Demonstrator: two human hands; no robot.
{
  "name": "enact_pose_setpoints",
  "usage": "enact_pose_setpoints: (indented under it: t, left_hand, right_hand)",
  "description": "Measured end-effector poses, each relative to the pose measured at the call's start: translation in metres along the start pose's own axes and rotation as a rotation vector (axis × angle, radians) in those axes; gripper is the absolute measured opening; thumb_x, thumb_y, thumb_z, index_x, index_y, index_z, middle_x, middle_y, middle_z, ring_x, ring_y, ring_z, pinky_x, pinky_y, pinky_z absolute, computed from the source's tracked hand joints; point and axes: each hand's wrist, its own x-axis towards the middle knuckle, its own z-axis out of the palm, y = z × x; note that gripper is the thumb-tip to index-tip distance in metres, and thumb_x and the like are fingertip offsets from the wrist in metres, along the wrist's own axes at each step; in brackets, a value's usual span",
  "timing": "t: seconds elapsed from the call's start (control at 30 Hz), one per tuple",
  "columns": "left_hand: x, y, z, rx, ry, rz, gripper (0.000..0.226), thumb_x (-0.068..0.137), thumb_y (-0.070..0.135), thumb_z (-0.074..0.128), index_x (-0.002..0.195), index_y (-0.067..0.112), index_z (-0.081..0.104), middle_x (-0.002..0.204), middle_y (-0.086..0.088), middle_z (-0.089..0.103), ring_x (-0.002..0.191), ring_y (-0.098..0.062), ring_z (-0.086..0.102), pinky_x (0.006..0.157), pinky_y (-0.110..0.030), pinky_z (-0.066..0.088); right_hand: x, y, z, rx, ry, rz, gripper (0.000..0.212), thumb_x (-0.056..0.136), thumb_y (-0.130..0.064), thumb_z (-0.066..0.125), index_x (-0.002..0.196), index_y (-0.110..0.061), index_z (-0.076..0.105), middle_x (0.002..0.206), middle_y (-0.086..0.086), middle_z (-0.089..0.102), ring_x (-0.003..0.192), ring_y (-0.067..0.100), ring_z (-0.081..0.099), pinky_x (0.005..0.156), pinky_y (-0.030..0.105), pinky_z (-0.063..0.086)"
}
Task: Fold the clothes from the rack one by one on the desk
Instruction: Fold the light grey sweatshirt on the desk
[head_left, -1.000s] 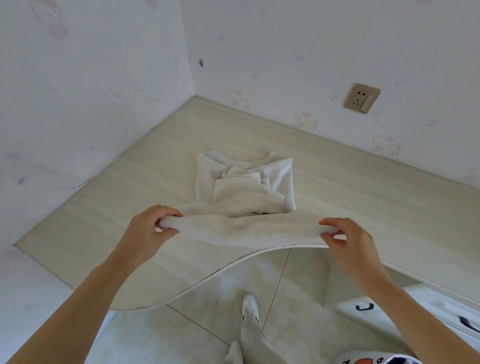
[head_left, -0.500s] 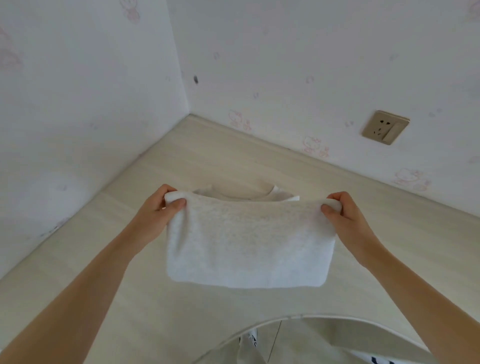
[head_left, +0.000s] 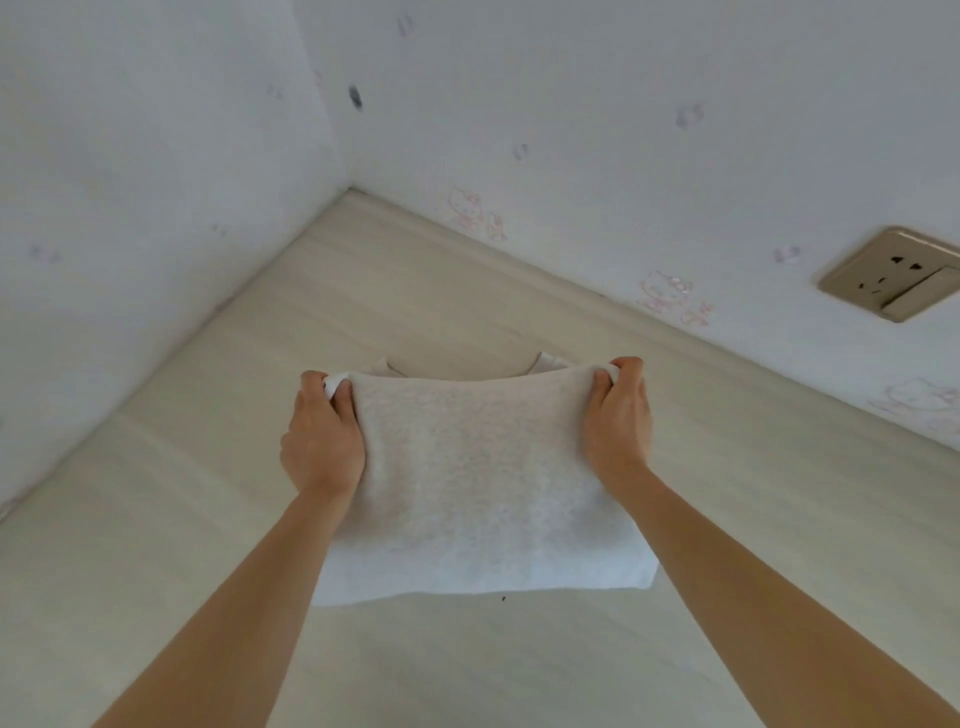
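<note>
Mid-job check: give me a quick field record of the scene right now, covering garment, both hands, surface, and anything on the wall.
garment: white garment, folded over on itself, near fold edge lying on the desk
left hand: left hand pinches the garment's far left corner
right hand: right hand pinches the far right corner
surface: pale wood desk, set into a wall corner
wall: beige socket at right
fold state: far edge held, not yet released

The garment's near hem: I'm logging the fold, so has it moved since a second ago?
Yes. The hem has gone from the desk's front edge toward the wall corner, over the collar end.
</note>
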Motion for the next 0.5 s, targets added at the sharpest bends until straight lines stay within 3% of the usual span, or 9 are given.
enact_pose_setpoints:
  t: [0.2,0.37,0.5]
  left_hand:
    - [0.034,-0.014,0.032,0.112,-0.059,-0.063,0.028,0.103,0.036,0.032,0.116,0.013,0.041,0.107,-0.016,0.062,0.089,-0.041,0.059,0.066,-0.039,0.035]
    - [0.061,-0.019,0.057,0.183,-0.106,-0.096,0.025,0.102,0.035,0.033,0.111,0.014,0.042,0.099,-0.018,0.063,0.087,-0.04,0.06,0.065,-0.039,0.038]
    - [0.074,-0.017,0.066,0.236,-0.121,-0.077,0.028,0.103,0.037,0.032,0.11,0.013,0.044,0.095,-0.02,0.063,0.086,-0.041,0.06,0.063,-0.039,0.038]
  right_hand:
    - [0.032,0.004,0.044,-0.247,-0.099,0.011,0.014,0.102,-0.036,0.021,0.097,-0.023,0.027,0.085,0.004,0.056,0.07,0.029,0.051,0.067,0.037,0.038]
    - [0.058,0.014,0.067,-0.389,-0.1,0.087,0.021,0.102,-0.037,0.02,0.098,-0.018,0.03,0.092,0.016,0.064,0.08,0.037,0.061,0.067,0.039,0.041]
    - [0.073,0.012,0.072,-0.532,-0.13,0.102,0.028,0.103,-0.037,0.021,0.108,-0.013,0.035,0.088,0.017,0.063,0.073,0.034,0.055,0.063,0.038,0.039]
